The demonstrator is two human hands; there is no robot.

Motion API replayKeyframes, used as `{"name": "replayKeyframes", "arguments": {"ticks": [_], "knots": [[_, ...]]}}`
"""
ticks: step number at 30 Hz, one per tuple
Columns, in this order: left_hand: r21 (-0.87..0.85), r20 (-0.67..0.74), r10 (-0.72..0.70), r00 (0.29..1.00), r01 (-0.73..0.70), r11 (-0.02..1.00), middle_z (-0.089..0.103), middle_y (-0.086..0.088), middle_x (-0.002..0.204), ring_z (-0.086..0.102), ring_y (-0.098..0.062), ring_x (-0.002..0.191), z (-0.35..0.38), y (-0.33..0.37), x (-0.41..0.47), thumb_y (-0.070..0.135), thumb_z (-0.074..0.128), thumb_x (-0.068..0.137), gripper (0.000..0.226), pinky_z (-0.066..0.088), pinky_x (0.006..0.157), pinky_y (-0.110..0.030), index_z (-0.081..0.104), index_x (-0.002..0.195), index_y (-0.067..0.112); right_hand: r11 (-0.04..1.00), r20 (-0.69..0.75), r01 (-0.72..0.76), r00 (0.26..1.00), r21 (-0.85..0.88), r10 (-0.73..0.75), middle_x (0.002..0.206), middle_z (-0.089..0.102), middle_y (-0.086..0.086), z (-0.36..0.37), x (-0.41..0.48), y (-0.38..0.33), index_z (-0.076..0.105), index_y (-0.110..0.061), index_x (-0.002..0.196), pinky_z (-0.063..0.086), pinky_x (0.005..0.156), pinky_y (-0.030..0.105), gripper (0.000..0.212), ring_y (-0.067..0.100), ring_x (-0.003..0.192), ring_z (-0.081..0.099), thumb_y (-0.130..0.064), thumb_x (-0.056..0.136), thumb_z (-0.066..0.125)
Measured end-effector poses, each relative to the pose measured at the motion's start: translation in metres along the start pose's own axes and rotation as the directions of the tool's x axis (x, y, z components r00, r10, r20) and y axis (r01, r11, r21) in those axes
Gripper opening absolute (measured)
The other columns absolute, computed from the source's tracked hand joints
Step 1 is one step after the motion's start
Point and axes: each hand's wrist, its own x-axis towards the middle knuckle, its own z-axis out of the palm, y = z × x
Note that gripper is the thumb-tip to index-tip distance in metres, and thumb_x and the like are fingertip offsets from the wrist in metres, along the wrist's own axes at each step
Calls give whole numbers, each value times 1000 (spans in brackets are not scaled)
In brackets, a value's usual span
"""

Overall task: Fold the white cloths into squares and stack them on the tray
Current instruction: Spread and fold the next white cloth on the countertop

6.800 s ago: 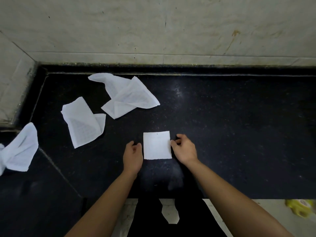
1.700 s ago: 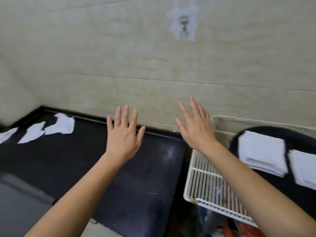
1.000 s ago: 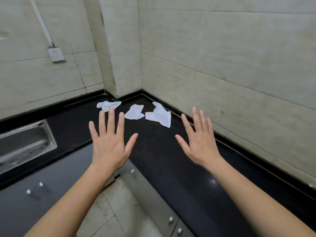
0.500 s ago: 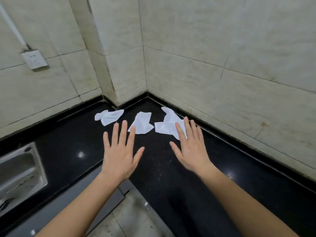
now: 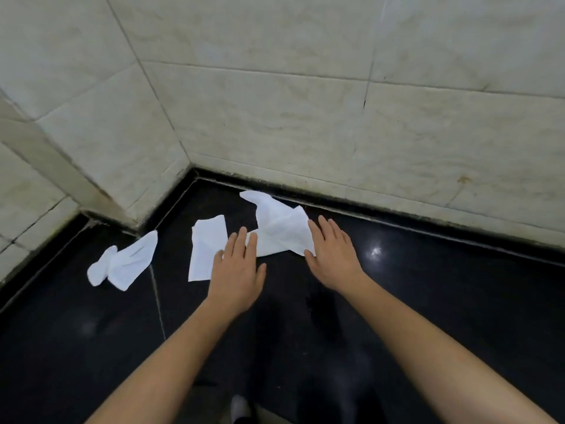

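One wide-angle camera, worn on the head, is looking forward and down at the black worktop, facing the tiled wall corner. It is sitting near: the left hand and right hand are showing mid-frame, forearms entering from below.

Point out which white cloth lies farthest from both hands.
The leftmost cloth, bunched up and lying alone. The other two lie at the fingertips of the left hand and right hand.
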Motion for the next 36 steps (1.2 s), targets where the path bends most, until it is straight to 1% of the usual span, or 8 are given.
{"name": "replayKeyframes", "arguments": {"ticks": [5, 9, 14, 17, 23, 26, 30, 36], "knots": [[-56, 142, 202, 969, -196, 979, 32, -14, 158, 40, -34, 137, 47, -37, 64, 24, 54, 95, 58, 48, 93, -48, 36, 148, 8, 972, 92, -232, 969, 16, 230, 164, 20, 12, 40, 15, -12, 20, -14, 157, 27, 118, 44, 64, 31, 152, 17, -31, 101, 46], [-41, 186, 293, 938, -291, 956, 34, -13, 157, 47, -34, 130, 82, -53, 100, 12, 53, 93, 54, 50, 88, -45, 41, 145, 8, 952, 165, -306, 938, -19, 305, 162, 26, 8, 68, 23, -17, 25, -15, 155, 31, 116, 41, 56, 28, 149, 22, -21, 102, 42], [8, 293, 356, 887, -375, 927, 9, -7, 166, 35, -30, 137, 120, -58, 133, 7, 50, 93, 73, 42, 102, -42, 13, 156, 14, 914, 279, -402, 873, -50, 400, 166, 17, 3, 107, 34, -12, 12, -16, 159, 28, 118, 42, 66, 28, 152, 16, -13, 100, 43], [20, 311, 371, 875, -396, 918, 32, -9, 156, 41, -30, 130, 137, -60, 139, 6, 51, 93, 75, 43, 99, -41, 12, 156, 13, 910, 267, -410, 871, -66, 412, 156, 34, 4, 124, 34, -8, 18, -17, 157, 33, 113, 41, 60, 29, 143, 32, -20, 102, 43], [56, 261, 347, 901, -373, 926, 57, -4, 116, 50, -22, 106, 146, -61, 129, 11, 45, 96, 27, 42, 85, -34, 55, 120, 16, 929, 139, -343, 922, -141, 362, 121, 54, 2, 132, 30, -3, 58, -22, 127, 38, 100, 37, 32, 23, 113, 49, -37, 104, 43], [-2, 229, 340, 912, -349, 937, 58, -7, 107, 53, -23, 97, 149, -62, 126, 11, 51, 92, 19, 44, 77, -35, 61, 108, 14, 933, 135, -350, 924, -83, 358, 131, 47, 4, 129, 29, -3, 52, -21, 128, 38, 103, 38, 30, 23, 118, 47, -35, 103, 46], [-39, 92, 378, 921, -376, 926, 59, -12, 92, 55, -27, 72, 155, -61, 123, -1, 78, 64, 19, 45, 52, -36, 65, 75, 8, 962, 176, -274, 946, -7, 271, 163, 22, 7, 131, 31, -1, 23, -18, 156, 23, 120, 46, 58, 30, 148, 23, -30, 104, 44], [-251, -76, 358, 931, -365, 896, 62, -2, 82, 54, -22, 70, 140, -60, 98, 7, 77, 77, 16, 48, 56, -35, 62, 79, 13, 957, 154, -273, 946, -102, 286, 124, 53, 5, 132, 7, -5, 54, -21, 129, 31, 113, 45, 40, 27, 119, 48, -47, 100, 45]]}}
